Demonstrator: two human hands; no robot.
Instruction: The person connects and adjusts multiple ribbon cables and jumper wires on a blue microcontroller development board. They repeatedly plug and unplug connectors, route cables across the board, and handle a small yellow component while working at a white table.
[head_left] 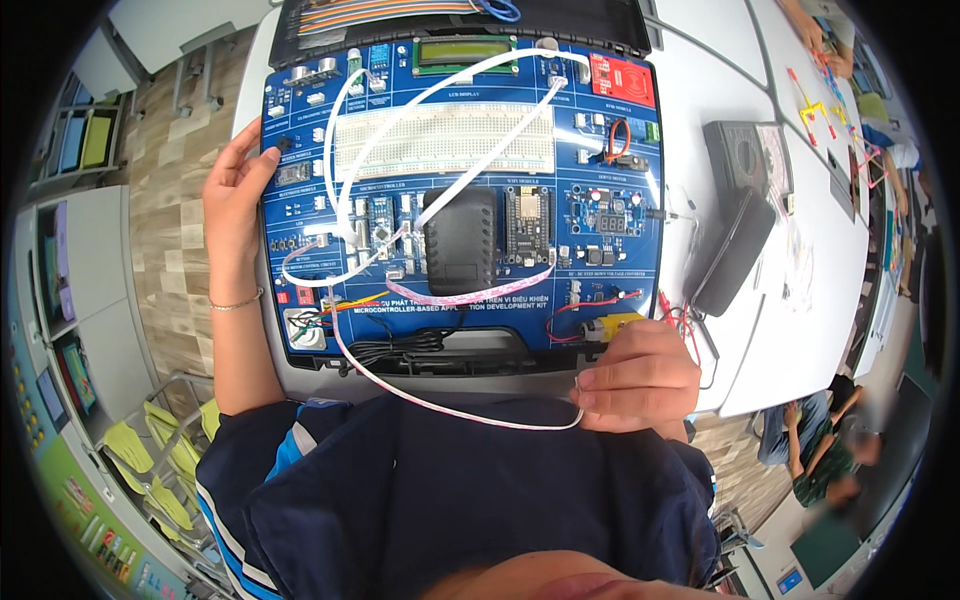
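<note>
A blue electronics training board (400, 325) sits in an open black case before me. My left hand (240, 185) grips its left edge, thumb on top, fingers partly hidden behind the rim. Below the lower right corner, my right hand (640, 375) pinches the loose end of a thin white-and-pink ribbon cable (430, 405), which loops back to the board's lower left. More white cables (490, 150) arch over the white breadboard (445, 140). A black plastic box (461, 242) lies on the board beside the WiFi module (528, 225). A small yellow motor (610, 325) is nearest my right hand.
Right of the case are a dark multimeter (745, 160) and a black power adapter (735, 255), with red leads (678, 315) near my right hand. Another person's hands (805, 30) hold colourful sticks at the far right. Lime-green chairs (150, 460) stand at the lower left.
</note>
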